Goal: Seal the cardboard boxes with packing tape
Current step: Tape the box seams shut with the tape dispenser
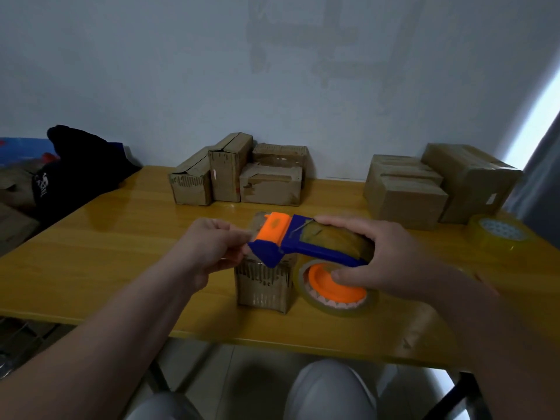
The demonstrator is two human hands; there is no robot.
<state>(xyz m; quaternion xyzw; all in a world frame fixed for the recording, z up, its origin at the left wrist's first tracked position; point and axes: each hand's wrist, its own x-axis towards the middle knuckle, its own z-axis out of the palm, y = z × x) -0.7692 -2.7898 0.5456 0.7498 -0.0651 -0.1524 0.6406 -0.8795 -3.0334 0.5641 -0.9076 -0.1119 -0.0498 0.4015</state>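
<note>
Two hands work over a small brown cardboard box [263, 287] that stands in the middle of the yellow wooden table [121, 253]. The right hand [374, 259] is wrapped around a blue and orange plastic tape dispenser [303, 245], held just above the box. The left hand [212, 247] pinches the clear tape end [242, 236] at the dispenser's orange front.

I think the taping of this box is just starting. Next, the tape end must be pulled out and pressed down flat on the box top, along the flaps. More brown cardboard boxes [236, 177] wait by the wall.
</note>
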